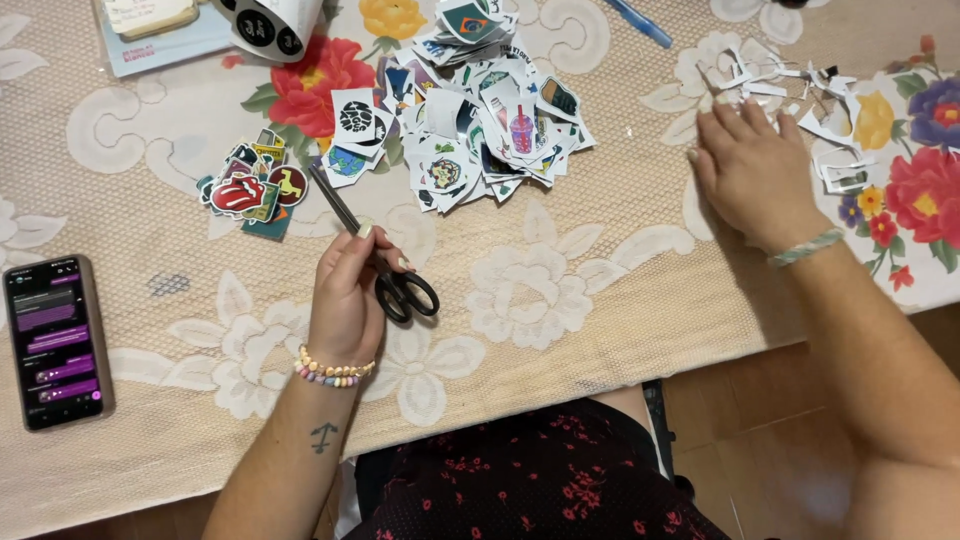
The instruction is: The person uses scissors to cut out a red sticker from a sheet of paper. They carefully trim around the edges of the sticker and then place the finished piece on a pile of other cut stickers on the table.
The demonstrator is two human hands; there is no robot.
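My left hand grips a pair of black-handled scissors, blades closed and pointing up-left toward a small heap of cut-out stickers. A bigger pile of uncut and cut stickers lies beyond the scissors in the middle of the table. My right hand lies flat, fingers apart, palm down on the lace tablecloth, its fingertips touching a scatter of white paper trimmings.
A phone with a lit dark screen lies at the left table edge. A white cylindrical device and a light blue packet sit at the far left. A blue pen lies at the far edge.
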